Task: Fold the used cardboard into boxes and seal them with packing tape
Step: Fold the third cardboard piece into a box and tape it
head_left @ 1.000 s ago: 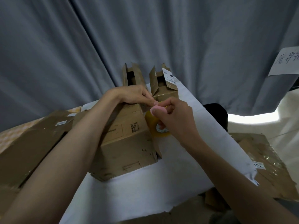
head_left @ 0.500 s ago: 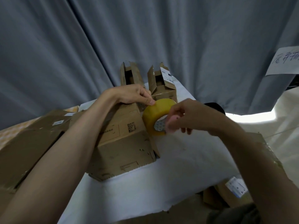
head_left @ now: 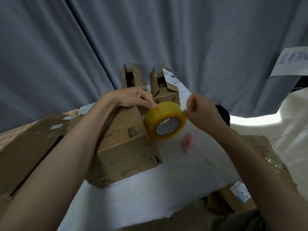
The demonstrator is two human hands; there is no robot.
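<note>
The person is taping: the left hand [head_left: 133,99] is pinching the tape roll [head_left: 165,120] against the box [head_left: 123,144] on the table [head_left: 166,189], while the blurred right hand [head_left: 200,109], fingers curled, is seemingly picking for the tape's end, which probably needs peeling next.

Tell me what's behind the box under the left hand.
Behind the box stand two smaller open-topped boxes, side by side against the grey curtain. The left hand and the tape roll cover their lower parts.
</note>
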